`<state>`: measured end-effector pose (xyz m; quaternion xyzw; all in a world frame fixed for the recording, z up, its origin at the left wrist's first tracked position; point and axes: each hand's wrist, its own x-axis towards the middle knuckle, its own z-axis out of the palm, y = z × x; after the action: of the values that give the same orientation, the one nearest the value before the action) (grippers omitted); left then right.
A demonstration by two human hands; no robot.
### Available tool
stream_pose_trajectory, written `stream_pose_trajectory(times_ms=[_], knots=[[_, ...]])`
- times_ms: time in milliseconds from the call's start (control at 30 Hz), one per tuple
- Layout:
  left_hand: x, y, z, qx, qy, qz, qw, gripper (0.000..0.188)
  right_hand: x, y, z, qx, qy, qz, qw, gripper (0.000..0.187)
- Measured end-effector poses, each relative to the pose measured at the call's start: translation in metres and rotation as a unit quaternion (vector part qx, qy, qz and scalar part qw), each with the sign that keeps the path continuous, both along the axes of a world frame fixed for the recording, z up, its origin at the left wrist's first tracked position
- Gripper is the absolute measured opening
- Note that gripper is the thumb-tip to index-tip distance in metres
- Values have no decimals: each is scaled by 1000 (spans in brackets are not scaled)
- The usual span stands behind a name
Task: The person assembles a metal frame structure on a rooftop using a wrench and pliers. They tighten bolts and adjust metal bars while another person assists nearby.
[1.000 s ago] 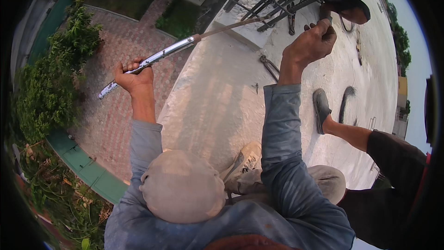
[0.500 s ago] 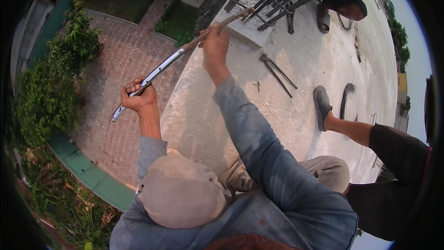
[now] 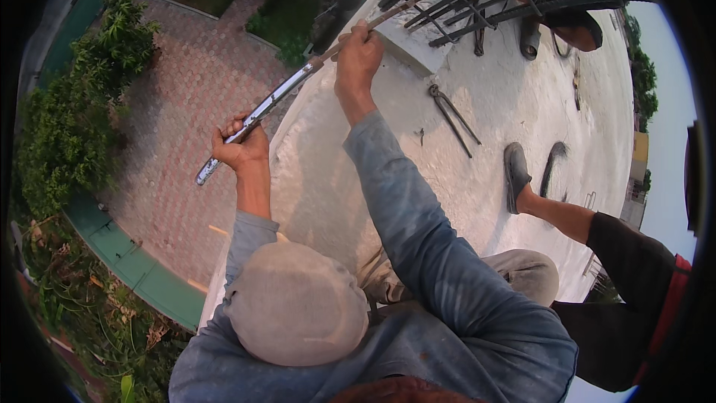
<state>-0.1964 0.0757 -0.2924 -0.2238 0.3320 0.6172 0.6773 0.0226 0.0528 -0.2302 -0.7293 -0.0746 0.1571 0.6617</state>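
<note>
My left hand point(image 3: 242, 145) is closed around the silver lower part of a long metal bar point(image 3: 282, 88), near its bottom end. Higher up, my right hand point(image 3: 359, 63) grips the brown, rusty-looking upper part. The bar slants up to the right. Its upper end reaches a rebar cage point(image 3: 507, 4), made of dark ribbed bars and bent ties; I cannot tell whether it is hooked on a tie. Beyond my right hand, black pincers point(image 3: 453, 119) lie on the pale concrete slab point(image 3: 418, 172) with their handles spread.
Left of the slab edge, a paved yard point(image 3: 186, 82) lies below, beside a leafy tree point(image 3: 74, 112). One person stands at the right, a dark clog point(image 3: 516, 175) on the slab near a bundle of dark wire point(image 3: 552, 168). Another person's dark footwear point(image 3: 529, 39) shows behind the cage.
Both hands and the bar have moved a little right and up in the picture, still gripping. The rebar cage also sits farther right in view.
</note>
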Motion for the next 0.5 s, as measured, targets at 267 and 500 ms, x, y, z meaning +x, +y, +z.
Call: stream_pose_trajectory(times_ms=[267, 500], knots=[[-6, 33, 39, 55, 58, 6, 997, 39, -9, 20, 23, 184, 170, -16, 968, 42], [-16, 55, 58, 192, 90, 32, 977, 56, -10, 44, 25, 285, 305, 9, 909, 45]])
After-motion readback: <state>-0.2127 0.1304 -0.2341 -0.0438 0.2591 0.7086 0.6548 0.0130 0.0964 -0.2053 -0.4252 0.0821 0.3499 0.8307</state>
